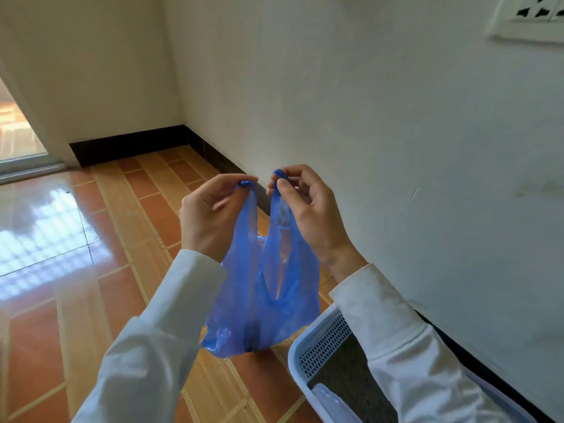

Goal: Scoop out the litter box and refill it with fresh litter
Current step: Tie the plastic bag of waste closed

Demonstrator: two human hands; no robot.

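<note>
A thin blue plastic bag [262, 303] hangs in front of me above the floor, with a dark lump showing through its bottom. My left hand [210, 212] pinches the left handle loop and my right hand [308, 209] pinches the right one, the two loops held a little apart. The pale blue litter box [300, 349] sits at the lower right against the wall, with a perforated inner wall and dark grey litter [348, 377] inside. My right sleeve covers part of the box.
The white wall [396, 132] runs along the right with a dark skirting board [128, 145]. Glossy orange floor tiles [91, 270] spread to the left. A glass doorway [15, 129] is at the far left. A wall socket [534, 13] is at the upper right.
</note>
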